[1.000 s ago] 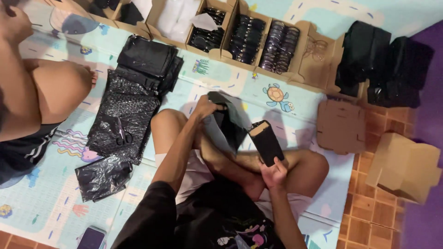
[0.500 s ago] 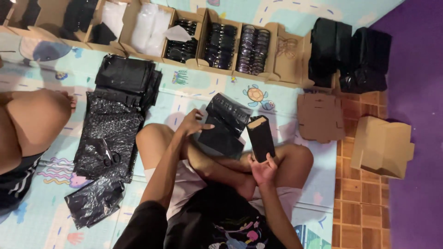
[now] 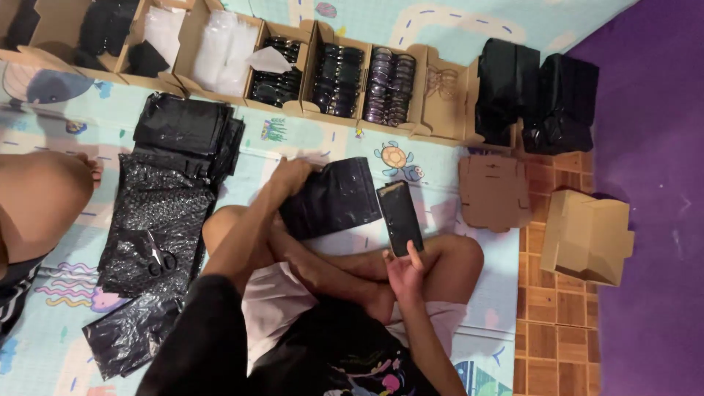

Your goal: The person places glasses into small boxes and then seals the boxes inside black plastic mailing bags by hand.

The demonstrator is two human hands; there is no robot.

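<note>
I sit cross-legged on a patterned play mat. My left hand (image 3: 290,178) grips the left end of a black plastic bag (image 3: 334,198) that lies across my knees. My right hand (image 3: 403,270) holds a flat black rectangular item (image 3: 400,218), like a slim case or phone, upright just right of the bag. The item's upper end touches the bag's right edge.
A row of open cardboard boxes (image 3: 433,95) with dark sunglasses and clear wrappers lines the far side. A stack of black bags (image 3: 183,132) and black bubble wrap (image 3: 150,227) lie at left, folded cardboard boxes (image 3: 590,235) at right. Another person's knee (image 3: 37,202) is at far left.
The bag has been flattened and spread across my knees. My left hand slid to its left end. My right hand kept hold of the black item, which stays beside the bag.
</note>
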